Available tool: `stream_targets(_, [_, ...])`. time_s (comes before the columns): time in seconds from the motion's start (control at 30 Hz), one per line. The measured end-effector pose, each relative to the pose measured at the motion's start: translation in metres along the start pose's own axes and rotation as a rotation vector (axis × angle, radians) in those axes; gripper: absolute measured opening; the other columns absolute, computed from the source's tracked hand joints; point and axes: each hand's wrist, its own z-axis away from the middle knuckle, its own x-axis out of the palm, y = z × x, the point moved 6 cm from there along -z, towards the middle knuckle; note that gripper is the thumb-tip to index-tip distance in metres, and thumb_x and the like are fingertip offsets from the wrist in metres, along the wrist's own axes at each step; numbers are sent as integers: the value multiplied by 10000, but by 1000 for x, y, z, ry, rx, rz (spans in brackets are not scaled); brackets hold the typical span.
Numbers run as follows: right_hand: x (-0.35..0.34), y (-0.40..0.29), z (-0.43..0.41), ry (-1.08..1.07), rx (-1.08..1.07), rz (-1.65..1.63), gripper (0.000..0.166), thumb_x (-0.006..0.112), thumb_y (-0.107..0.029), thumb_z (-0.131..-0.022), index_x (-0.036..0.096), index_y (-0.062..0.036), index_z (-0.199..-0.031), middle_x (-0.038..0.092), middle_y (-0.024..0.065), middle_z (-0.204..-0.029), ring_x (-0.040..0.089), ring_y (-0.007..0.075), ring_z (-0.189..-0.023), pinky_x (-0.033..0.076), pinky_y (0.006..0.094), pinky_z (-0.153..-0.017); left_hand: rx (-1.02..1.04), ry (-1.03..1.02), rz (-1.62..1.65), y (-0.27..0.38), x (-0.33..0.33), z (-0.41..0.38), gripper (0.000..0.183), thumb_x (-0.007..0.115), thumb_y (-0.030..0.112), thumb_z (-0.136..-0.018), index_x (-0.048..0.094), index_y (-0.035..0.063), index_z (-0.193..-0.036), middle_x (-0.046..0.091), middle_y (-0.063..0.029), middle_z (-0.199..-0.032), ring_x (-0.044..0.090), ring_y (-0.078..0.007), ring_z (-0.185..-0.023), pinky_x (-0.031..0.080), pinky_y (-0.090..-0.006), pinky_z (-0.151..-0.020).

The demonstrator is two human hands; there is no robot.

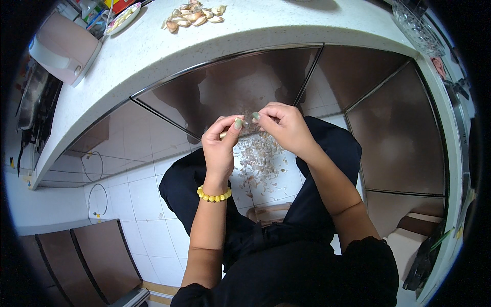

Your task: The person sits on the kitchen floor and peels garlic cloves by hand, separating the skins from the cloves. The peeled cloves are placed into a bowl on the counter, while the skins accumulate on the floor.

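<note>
My left hand point(217, 144) is raised between my knees, its thumb and fingers closed on a pale garlic clove point(223, 135). A thin, see-through scrap of garlic skin point(246, 124) shows at the left thumb tip. Just to the right, my right hand point(283, 124) has its thumb and index fingertips drawn together. Whether a scrap is pinched there is too small to tell. Below both hands, shed garlic skins point(261, 159) lie scattered over the white floor tiles. On the counter at the top is a pile of unpeeled garlic cloves point(193, 16).
A white plate point(122, 21) with pale pieces stands at the upper left of the counter point(276, 13), beside a pink electric kettle point(67, 48). Glossy brown cabinet doors point(238, 76) face my knees. A clear glass dish point(416, 30) is at upper right.
</note>
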Motion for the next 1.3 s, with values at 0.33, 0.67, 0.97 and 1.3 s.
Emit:
stream_targets(0.33, [15,2,3,-55,-8,-268,118,675,-70,-901,703,31,-955,618,24,-849,595,63,-726,472,213,-643,-241,28,315,-16,8,3,156,677,78,-953,693,-14,-1079,620,22,-826,400,2,-577,293,-165,-504])
stream_targets(0.67, [19,-12,7,-10,-96,38,87,659,-37,-832,637,20,-894,568,34,-822,542,74,-679,444,230,-617,-269,-109,423,-14,13,2,146,579,123,-1015,619,-17,-1026,594,-16,-799,355,-19,-521,271,-184,-484])
stream_targets(0.97, [25,-29,13,97,-329,401,95,659,-40,-792,587,-19,-850,571,138,-836,615,316,-737,506,402,-656,-355,-137,514,-22,12,2,157,523,133,-1031,596,-5,-1050,576,-16,-786,333,-23,-512,258,-183,-463])
stream_targets(1.3, [30,-40,18,168,-544,640,144,675,-26,-752,573,-38,-852,570,114,-847,602,318,-769,496,402,-702,-428,-149,506,-19,6,4,130,538,101,-1023,601,-11,-1008,589,-37,-776,359,-28,-504,274,-180,-461])
